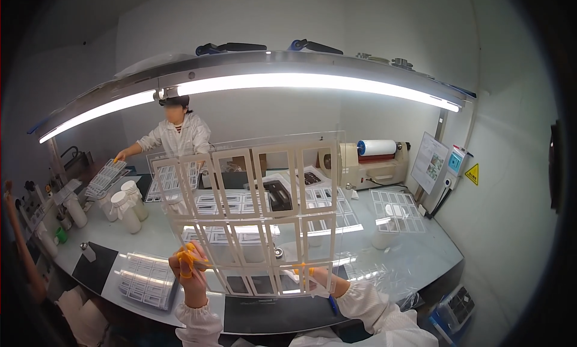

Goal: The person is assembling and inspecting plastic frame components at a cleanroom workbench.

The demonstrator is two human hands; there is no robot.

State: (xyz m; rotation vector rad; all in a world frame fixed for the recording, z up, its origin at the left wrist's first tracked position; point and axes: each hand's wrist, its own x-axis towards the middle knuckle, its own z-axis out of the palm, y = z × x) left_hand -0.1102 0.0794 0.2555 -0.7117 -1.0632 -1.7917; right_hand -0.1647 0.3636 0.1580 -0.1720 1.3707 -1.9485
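A large clear sheet (282, 216) with rows of white rectangular frames stands upright before me, tilted slightly. My left hand (191, 267), with yellow finger covers, is closed on its lower left edge. Behind the lower right part, seen through the clear material, is my right hand (309, 278), also with yellow finger covers. Its fingers are bent around what looks like a white cloth (291, 275), close against the sheet; the frame bars partly hide them. A stack of similar framed sheets (146, 281) lies on the table beside my left hand.
Across the table a co-worker (177, 133) in white holds another framed sheet (107, 177). White-capped bottles (125, 211) stand left. A roller machine (375, 163) sits at the back right, near a framed sheet (396, 211) resting on a container. A lit tube lamp (300, 81) hangs overhead.
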